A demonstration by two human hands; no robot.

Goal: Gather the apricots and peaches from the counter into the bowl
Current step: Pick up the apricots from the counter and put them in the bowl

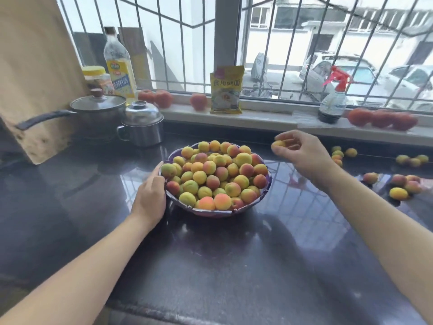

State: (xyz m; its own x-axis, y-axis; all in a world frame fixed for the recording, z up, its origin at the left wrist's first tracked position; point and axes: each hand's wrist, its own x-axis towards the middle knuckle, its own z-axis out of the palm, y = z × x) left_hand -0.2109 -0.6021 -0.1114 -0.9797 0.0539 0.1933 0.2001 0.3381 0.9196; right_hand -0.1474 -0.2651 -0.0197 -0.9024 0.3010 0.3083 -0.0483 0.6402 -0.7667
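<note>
Left hand (150, 195) cupped, fingers curled forward; right hand (302, 153) raised, fingertips pinching, arm extended.

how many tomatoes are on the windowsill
6: two beside the oil bottle, one left of the yellow packet, and three at the right, past the spray bottle. More may lie out of frame.
</note>
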